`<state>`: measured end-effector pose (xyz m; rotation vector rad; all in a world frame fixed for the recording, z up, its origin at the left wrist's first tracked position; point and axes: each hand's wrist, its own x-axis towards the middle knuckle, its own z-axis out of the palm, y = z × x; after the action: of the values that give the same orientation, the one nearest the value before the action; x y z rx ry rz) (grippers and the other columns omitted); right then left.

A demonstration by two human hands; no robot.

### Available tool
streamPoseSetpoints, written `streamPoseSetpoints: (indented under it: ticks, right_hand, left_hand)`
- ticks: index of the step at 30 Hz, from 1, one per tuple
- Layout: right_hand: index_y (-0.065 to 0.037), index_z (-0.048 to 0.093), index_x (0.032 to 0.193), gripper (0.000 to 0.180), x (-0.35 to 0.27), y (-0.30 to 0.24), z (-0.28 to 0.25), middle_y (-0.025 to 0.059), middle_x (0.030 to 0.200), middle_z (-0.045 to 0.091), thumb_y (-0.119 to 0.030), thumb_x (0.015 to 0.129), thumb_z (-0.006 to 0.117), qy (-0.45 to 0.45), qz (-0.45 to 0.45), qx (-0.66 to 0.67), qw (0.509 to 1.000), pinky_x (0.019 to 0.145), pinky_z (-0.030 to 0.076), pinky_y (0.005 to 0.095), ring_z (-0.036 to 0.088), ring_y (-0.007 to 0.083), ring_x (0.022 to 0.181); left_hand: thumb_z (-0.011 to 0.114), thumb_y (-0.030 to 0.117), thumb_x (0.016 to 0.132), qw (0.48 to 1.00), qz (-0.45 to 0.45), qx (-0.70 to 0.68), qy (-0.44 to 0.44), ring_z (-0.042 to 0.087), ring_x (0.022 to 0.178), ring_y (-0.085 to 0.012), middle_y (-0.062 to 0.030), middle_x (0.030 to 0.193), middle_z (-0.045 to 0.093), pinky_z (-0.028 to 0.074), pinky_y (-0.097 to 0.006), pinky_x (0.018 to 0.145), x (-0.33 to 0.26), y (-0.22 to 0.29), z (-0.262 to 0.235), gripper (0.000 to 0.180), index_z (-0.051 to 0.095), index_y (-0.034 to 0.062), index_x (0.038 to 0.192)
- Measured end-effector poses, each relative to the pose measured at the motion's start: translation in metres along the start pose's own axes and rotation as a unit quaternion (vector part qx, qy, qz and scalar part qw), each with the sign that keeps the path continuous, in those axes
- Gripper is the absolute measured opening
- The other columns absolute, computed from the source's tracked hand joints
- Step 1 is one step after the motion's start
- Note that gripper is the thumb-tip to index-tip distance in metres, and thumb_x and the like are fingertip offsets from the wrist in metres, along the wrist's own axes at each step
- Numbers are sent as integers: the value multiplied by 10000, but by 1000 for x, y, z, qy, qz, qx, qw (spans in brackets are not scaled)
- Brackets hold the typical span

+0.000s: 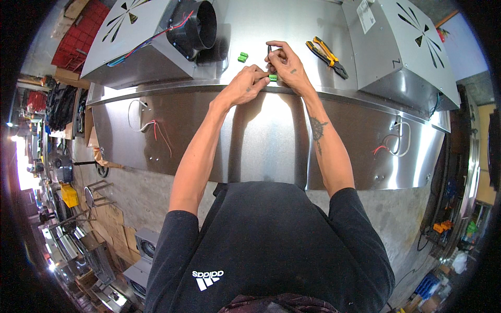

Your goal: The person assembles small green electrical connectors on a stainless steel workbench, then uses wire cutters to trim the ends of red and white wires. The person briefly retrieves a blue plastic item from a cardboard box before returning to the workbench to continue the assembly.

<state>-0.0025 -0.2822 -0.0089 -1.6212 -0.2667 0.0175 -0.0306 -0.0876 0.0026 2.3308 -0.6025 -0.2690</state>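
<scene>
My left hand (246, 86) is closed, its fingertips pinching a small green terminal block (273, 77) near the front edge of the metal surface. Just above that block, my right hand (287, 67) is closed around a thin dark tool (269, 50), which looks like a small screwdriver. Its tip is hidden by the fingers. A little farther off lie more green terminal blocks (242, 56), touching neither hand. To the right of my right hand rest yellow-and-black pliers (327, 56), with their jaws toward me.
A metal box with a black round duct (192, 26) and loose wires stands at left. Another metal box (404, 47) stands at right. White and red wires (140, 125) hang from the front panel (193, 130) on the left, with similar wires (397, 140) on the right.
</scene>
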Motion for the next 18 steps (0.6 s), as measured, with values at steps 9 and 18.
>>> streamPoseSetpoints:
  ticks: [9,18]
  right_hand:
    - [-47,627,1372,449,2,3,-2,57,944,667,-308,1027,745,-2,17,11,1000,756,573,295,655,126,817]
    - [-17,620,1379,466,3,4,-1,73,961,684,-312,1035,730,12,5,-53,999,745,579,306,662,129,818]
  left_hand:
    - [612,265,1083,1000,-9,-1,-12,624,1144,-326,-194,1206,682,490,-456,1061,0,3,-2,392,726,-10,1339]
    - [608,263,1087,1000,-21,2,-14,610,1177,-331,-196,1212,680,484,-461,1083,-1,5,-3,383,733,-14,1320]
